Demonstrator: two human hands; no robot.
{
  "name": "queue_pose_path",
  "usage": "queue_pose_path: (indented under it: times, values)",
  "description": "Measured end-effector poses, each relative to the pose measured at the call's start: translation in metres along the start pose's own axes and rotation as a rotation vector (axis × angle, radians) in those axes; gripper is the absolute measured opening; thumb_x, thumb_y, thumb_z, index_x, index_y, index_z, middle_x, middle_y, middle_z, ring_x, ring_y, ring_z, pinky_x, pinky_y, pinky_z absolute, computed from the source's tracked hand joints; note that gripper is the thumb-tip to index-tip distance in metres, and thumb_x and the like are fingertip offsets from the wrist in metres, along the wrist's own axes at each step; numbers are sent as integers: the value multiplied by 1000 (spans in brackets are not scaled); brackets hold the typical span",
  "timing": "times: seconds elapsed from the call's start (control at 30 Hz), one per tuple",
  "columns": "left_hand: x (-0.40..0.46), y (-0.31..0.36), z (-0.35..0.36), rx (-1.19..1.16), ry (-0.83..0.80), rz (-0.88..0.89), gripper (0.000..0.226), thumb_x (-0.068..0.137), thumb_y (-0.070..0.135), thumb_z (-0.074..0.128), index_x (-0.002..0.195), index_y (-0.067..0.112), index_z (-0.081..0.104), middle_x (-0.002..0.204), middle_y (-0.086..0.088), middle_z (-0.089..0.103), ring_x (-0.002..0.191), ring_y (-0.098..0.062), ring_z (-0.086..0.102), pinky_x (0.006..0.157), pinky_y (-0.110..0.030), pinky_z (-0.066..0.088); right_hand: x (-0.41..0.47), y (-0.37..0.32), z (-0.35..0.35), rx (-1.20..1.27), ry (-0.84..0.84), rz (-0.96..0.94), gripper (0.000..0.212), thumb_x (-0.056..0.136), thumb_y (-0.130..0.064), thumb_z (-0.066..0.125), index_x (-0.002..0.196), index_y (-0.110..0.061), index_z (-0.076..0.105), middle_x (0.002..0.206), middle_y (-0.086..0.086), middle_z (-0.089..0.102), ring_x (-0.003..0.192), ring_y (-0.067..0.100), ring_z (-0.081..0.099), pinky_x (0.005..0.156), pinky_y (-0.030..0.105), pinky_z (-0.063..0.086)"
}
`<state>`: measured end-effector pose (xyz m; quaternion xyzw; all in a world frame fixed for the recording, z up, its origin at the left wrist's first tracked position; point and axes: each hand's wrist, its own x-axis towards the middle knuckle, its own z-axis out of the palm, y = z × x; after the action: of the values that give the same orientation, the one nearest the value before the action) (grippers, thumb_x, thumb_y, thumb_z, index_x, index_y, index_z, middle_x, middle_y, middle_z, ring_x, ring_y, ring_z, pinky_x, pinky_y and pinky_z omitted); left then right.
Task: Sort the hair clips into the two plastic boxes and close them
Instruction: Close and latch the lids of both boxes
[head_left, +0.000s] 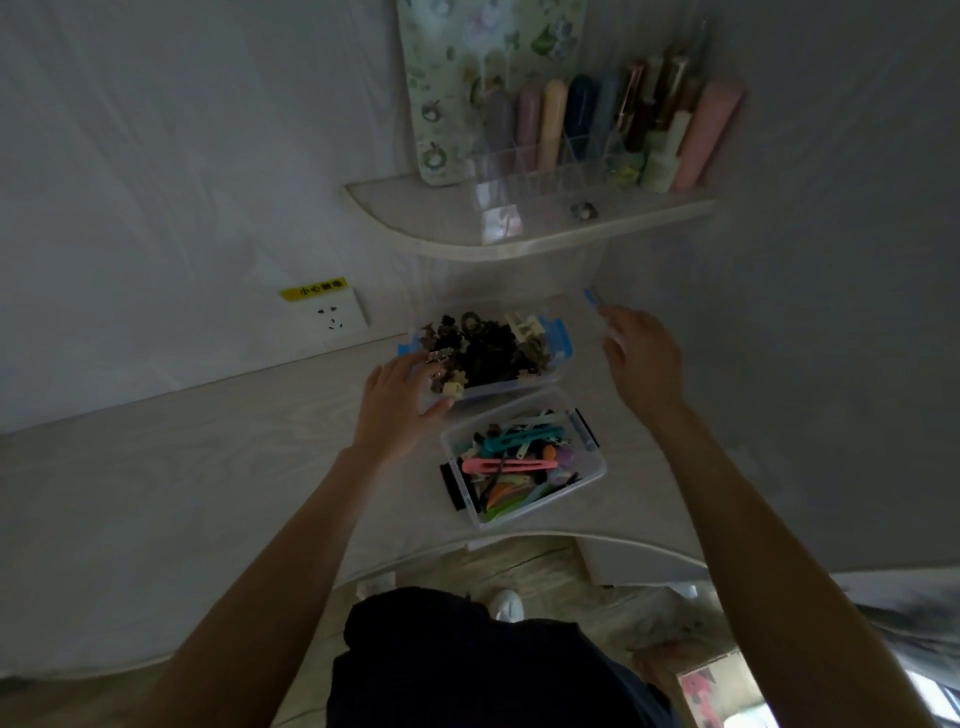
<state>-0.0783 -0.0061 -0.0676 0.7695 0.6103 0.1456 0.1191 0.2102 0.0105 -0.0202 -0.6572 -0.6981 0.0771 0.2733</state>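
Head view: two lidless plastic boxes sit side by side on the pale desk (182, 467). The far box (540, 376) holds dark clips; the near box (592, 467) holds coloured clips. The left hand (400, 400) rests on the far box's near-left corner, fingers spread. The right hand (644, 358), fingers loosely open, reaches a clear lid (592, 312) with a blue latch.
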Motion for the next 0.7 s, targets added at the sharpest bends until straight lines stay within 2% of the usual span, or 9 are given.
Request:
queue_pose_path:
  times: [0.1,0.2,0.3,0.37,0.47,0.53,0.6,0.63,0.7]
  values:
    - [-3,-2,-8,-238,64,-54,45,89,31,60,129,14,50,135,-7,50,126,-24,42,106,-35,32,-9,-32,6,-66,81,-238,30,85,-8,57,115,-6,62,97,19,64,88,34,60,72,34,49]
    - [-8,-4,-14,-492,161,-275,35,94,27,50,127,16,52,130,-2,52,121,-17,46,96,-21,30,-15,-74,26,-157,153,-463,25,77,-12,61,101,-11,68,83,10,64,74,26,60,61,28,49]
    - [-4,-8,-19,-735,238,-463,32,96,27,47,124,15,56,118,2,58,105,-11,55,84,-18,39,-16,-113,63,-177,47,-535,34,59,-4,75,91,-13,69,75,6,62,69,25,59,62,30,49]
    - [2,-14,-20,-843,259,-535,31,95,29,49,120,15,58,116,-2,62,101,-15,59,83,-24,44,-17,-127,87,-218,-86,-532,36,56,-6,79,91,-14,70,77,7,64,73,27,62,66,35,53]
    - [12,-21,-17,-845,192,-575,33,92,31,53,121,15,57,116,-8,65,104,-22,62,93,-39,47,-20,-133,101,-14,-318,-487,28,71,-13,72,97,-5,70,86,17,66,83,34,62,73,40,55]
    - [16,-19,-15,-786,124,-571,39,90,30,58,125,14,55,118,-5,63,99,-18,61,87,-32,48,-21,-125,96,108,-198,-422,19,80,-17,59,90,-4,70,86,16,66,80,33,62,74,35,53]
    - [20,-15,-13,-723,75,-542,44,86,28,64,126,14,53,117,-2,61,89,-11,58,72,-19,45,-16,-106,88,109,-47,-298,11,80,-12,62,85,-6,70,93,16,66,85,33,62,77,34,52]
    - [21,-14,-11,-703,60,-525,47,84,27,66,128,14,52,118,-1,60,87,-10,58,66,-14,42,-9,-93,84,62,-5,-206,11,80,-10,64,89,-7,69,101,17,65,92,35,60,81,37,51]
    - [25,-14,-8,-684,57,-507,53,83,25,68,131,14,49,118,0,59,86,-10,59,62,-11,40,4,-65,78,-50,-42,-11,21,84,-16,62,104,-10,66,122,18,57,109,40,51,90,43,47]
